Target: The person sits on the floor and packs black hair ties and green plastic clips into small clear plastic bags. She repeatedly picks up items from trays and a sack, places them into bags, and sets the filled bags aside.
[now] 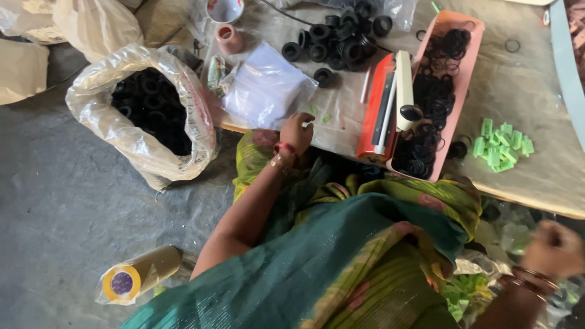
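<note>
A: From my seat, the biggest thing is the tabletop (536, 91), a low board under a beige cloth, running across the far side. Left of it a clear plastic sack (140, 113) of black rubber rings stands open on the floor, mouth rolled back, I'd judge for easy reach.

B: And on the board?

A: A long pink tray (472, 42) of thin black rings, an orange and white heat sealer (385, 106) just left of it, a stack of clear bags (265, 85), a loose pile of thick black rings (344, 39) at the far edge, and green plastic clips (501, 146) to the right.

B: The hands?

A: The left hand (297, 131) rests at the near edge of the tabletop, curled closed on a small pale piece (309, 124), near the clear bags and a few green bits. The right hand (553, 248) is low at the near right, blurred, over a bag of green pieces (466, 292); I cannot tell whether its grip is open or closed.
</note>
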